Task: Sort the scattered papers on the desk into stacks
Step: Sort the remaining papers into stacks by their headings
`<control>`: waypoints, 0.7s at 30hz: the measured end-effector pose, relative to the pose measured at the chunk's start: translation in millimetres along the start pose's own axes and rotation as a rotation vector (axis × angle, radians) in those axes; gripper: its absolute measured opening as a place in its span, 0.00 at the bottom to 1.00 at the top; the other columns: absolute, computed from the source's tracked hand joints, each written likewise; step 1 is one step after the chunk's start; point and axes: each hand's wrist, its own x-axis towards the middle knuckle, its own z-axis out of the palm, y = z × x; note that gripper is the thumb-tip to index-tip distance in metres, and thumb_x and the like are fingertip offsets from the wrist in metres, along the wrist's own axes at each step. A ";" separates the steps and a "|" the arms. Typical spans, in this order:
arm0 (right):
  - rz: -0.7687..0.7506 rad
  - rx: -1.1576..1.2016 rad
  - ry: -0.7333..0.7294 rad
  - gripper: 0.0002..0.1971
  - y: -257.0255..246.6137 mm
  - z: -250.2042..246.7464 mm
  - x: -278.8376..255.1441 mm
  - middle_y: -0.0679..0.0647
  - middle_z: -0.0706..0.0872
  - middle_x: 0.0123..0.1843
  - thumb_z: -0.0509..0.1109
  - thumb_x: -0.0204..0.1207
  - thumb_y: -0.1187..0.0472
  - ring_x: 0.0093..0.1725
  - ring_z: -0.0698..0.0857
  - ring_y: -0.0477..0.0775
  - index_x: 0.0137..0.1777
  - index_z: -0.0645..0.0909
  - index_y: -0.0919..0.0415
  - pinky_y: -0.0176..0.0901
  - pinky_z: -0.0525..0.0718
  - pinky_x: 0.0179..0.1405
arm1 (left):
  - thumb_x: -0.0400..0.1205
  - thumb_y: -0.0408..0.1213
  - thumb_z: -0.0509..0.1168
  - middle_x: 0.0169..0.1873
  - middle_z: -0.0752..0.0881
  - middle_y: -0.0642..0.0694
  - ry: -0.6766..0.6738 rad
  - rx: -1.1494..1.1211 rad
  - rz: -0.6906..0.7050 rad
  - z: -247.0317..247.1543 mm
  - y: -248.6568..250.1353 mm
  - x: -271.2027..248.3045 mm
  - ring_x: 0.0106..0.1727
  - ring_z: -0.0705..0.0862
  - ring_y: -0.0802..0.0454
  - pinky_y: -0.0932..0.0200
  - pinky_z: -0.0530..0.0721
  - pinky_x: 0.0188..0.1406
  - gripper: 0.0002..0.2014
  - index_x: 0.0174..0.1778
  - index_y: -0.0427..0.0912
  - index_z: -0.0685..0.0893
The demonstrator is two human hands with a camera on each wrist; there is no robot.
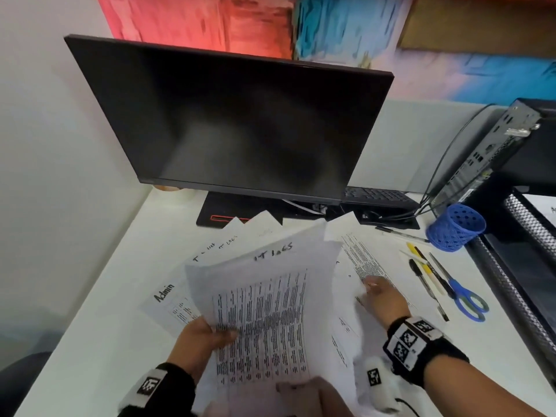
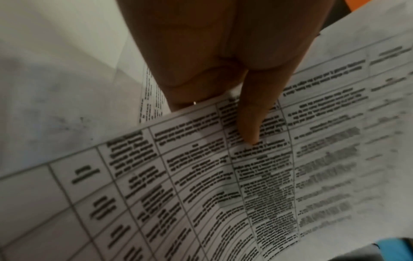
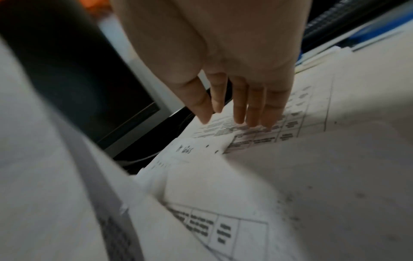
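Front-centre of desk (image 1: 99, 296), below monitor (image 1: 228, 121): left hand (image 1: 200, 335) pinches "IT Logs" sheet (image 1: 270, 296) by its left edge, thumb on top, sheet lifted & bowed, long axis running away from person. Right hand (image 1: 383, 299) lies to the right, fingers (image 3: 239, 113) straight, pressing flat on a printed sheet (image 1: 364, 263) on the desk; nothing gripped. So right hand is nearer that loose sheet. "Admin" page (image 1: 168, 299) lies just left of left hand.

Hidden: left fingers under the paper; sheets beneath lifted one. Print blurred, headings barely legible.
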 end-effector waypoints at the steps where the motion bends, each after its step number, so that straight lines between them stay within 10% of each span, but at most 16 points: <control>1: 0.043 0.057 0.023 0.13 -0.5 -1.6 7.0 0.62 0.82 0.55 0.61 0.79 0.73 0.38 0.84 0.48 0.61 0.76 0.62 0.25 0.78 0.34 | 0.62 0.19 0.77 0.42 0.92 0.38 -0.001 0.003 -0.016 -1.1 -2.9 -0.2 0.51 0.88 0.37 0.46 0.83 0.56 0.15 0.44 0.33 0.91; 6: 0.069 -0.191 -0.012 0.28 -3.8 13.4 20.4 0.61 0.81 0.66 0.72 0.74 0.64 0.55 0.81 0.57 0.73 0.70 0.63 0.42 0.77 0.54 | 0.50 0.35 0.80 0.43 0.92 0.42 -0.073 0.028 -0.084 0.4 -4.4 -4.0 0.51 0.89 0.43 0.44 0.82 0.59 0.18 0.37 0.46 0.93; 9: 0.043 -0.323 -0.106 0.22 -3.3 32.0 21.9 0.59 0.82 0.66 0.72 0.74 0.65 0.63 0.82 0.60 0.69 0.76 0.61 0.39 0.78 0.55 | 0.68 0.27 0.78 0.33 0.92 0.50 -0.154 0.099 -0.106 0.4 -0.2 -9.6 0.41 0.89 0.53 0.55 0.86 0.50 0.09 0.33 0.47 0.92; 11: 0.059 -0.325 -0.118 0.18 -3.4 37.9 22.6 0.56 0.86 0.60 0.75 0.72 0.62 0.58 0.85 0.58 0.62 0.81 0.58 0.43 0.82 0.56 | 0.73 0.23 0.74 0.31 0.91 0.53 -0.172 0.126 -0.114 -2.2 -1.2 -9.3 0.38 0.88 0.57 0.63 0.86 0.45 0.14 0.32 0.48 0.92; 14: 0.061 -0.386 -0.156 0.04 -11.9 35.2 17.8 0.54 0.87 0.44 0.72 0.74 0.65 0.45 0.85 0.53 0.46 0.84 0.56 0.40 0.81 0.48 | 0.61 0.45 0.80 0.42 0.93 0.49 -0.184 0.180 -0.084 -4.7 2.6 -10.6 0.47 0.90 0.53 0.56 0.84 0.55 0.10 0.37 0.54 0.94; 17: 0.058 -0.425 -0.160 0.17 -20.7 30.7 15.1 0.51 0.78 0.30 0.64 0.78 0.71 0.31 0.75 0.46 0.28 0.72 0.56 0.31 0.73 0.31 | 0.46 0.60 0.80 0.44 0.93 0.49 -0.127 0.171 -0.069 -10.4 -3.6 -6.4 0.49 0.90 0.52 0.55 0.83 0.55 0.26 0.39 0.57 0.93; 21: 0.037 -0.066 -0.120 0.14 -8.5 30.0 14.8 0.57 0.87 0.34 0.69 0.74 0.74 0.36 0.83 0.57 0.31 0.81 0.57 0.38 0.80 0.41 | 0.63 0.44 0.80 0.43 0.92 0.50 0.143 0.102 -0.038 -17.3 -11.0 1.3 0.53 0.88 0.46 0.55 0.83 0.47 0.19 0.49 0.46 0.90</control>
